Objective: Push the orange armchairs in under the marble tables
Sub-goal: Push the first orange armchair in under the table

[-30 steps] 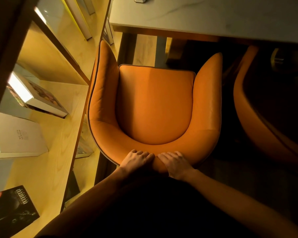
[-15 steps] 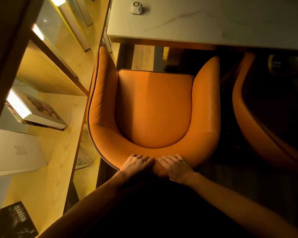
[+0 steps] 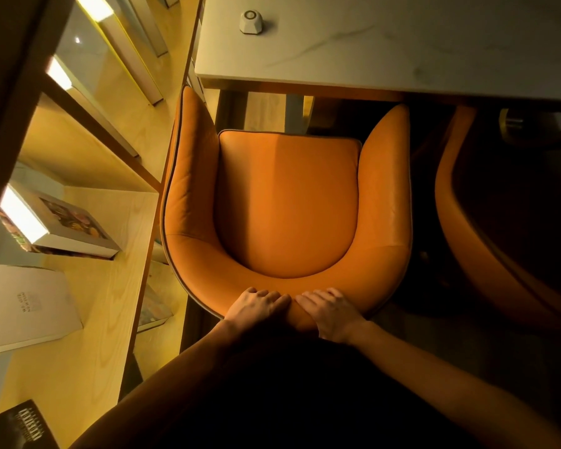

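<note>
An orange armchair [image 3: 285, 202] stands in front of me, its seat facing the marble table [image 3: 386, 47]. The tips of its two arms reach the table's near edge, and the seat is still out from under the top. My left hand [image 3: 256, 307] and my right hand [image 3: 332, 314] lie side by side on the top middle of the backrest, fingers laid over the padding and pressing on it. A second orange armchair [image 3: 460, 241] stands at the right in shadow, partly under the table.
A wooden shelf unit [image 3: 110, 286] with several books and lit edges runs close along the chair's left side. A small white device [image 3: 251, 22] sits on the table near its left corner. The table's legs [image 3: 230, 115] show beneath the top.
The armchair has slid forward toward the table with both hands on its backrest. More of the tabletop and the white device have come into view.
</note>
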Demonstrator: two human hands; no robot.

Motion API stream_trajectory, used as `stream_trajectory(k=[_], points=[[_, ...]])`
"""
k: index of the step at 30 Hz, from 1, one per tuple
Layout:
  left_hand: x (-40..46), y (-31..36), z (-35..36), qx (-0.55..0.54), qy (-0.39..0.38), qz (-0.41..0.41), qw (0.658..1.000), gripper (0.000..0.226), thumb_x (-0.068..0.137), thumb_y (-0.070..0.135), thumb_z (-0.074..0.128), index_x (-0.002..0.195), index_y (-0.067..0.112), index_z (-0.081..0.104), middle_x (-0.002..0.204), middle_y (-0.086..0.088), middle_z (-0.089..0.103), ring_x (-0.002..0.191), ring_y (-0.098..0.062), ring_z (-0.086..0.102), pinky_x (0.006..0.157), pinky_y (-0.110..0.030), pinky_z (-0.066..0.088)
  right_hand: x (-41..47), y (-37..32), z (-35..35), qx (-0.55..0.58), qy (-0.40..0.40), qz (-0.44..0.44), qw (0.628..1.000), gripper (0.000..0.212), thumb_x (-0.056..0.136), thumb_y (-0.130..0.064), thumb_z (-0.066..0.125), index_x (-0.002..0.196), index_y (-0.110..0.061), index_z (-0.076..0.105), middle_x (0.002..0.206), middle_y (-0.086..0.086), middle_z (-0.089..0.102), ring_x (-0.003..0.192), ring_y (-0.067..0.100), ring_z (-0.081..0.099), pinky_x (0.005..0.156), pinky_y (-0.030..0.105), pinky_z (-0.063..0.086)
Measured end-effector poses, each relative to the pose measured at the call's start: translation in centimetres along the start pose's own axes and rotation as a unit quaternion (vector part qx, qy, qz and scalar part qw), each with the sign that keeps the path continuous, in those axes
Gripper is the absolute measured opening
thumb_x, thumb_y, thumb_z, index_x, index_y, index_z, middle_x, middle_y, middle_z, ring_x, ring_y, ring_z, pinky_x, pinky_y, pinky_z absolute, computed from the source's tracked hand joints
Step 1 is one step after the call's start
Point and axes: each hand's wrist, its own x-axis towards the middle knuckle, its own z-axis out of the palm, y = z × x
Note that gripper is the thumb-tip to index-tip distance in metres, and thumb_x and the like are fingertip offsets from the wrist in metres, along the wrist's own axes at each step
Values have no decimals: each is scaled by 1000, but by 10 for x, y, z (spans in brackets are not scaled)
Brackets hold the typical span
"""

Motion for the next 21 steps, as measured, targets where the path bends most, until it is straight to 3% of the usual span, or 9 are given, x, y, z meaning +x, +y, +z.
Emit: stream_trajectory(k=[6,11,21], points=[[8,-9,-14,-21,22,-11,999,61,94,54,47,145,24,35,137,-4,53,122,-25,54,94,-38,41,7,7,-11,-2,30,19,999,87,86,-47,66,154,-20,19,158,2,31,141,20,33,113,40,23],[15,-17,-27,-32,45,-26,998,49,92,43,49,137,28,40,127,1,58,116,-23,58,91,-38,42,16,14,-20,20,59,34,997,88,81,-51,66,152,-21,25,154,1,36,138,21,37,111,40,26],[27,-32,-42,-50,51,-31,997,56,81,42,58,134,32,42,117,4,62,106,-23,62,89,-37,45,33,28,-34,66,43,38,996,95,75,-60,70,150,-22,28,153,3,38,138,23,37,112,45,26]])
